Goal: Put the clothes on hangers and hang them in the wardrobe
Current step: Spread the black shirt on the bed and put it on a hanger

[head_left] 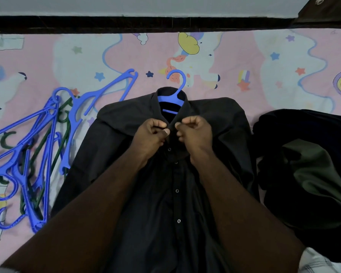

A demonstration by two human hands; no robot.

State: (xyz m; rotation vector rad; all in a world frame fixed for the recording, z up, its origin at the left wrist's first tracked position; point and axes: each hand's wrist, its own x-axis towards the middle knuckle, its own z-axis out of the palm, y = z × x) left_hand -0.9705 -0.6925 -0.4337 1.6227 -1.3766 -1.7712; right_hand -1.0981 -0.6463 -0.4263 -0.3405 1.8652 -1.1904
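A black button-up shirt (224,123) lies flat on the bed, front side up. A blue hanger (175,91) sits inside it, its hook sticking out of the collar toward the wall. My left hand (150,134) pinches the left edge of the placket just under the collar. My right hand (195,133) pinches the right edge opposite, and the two hands almost touch. Several buttons run down the closed front below my hands.
Several loose blue and dark green hangers (37,154) lie in a heap on the left. A pile of dark and olive clothes (307,168) sits at the right. The pink unicorn bedsheet (264,66) reaches a dark bed rail (146,24) by the wall.
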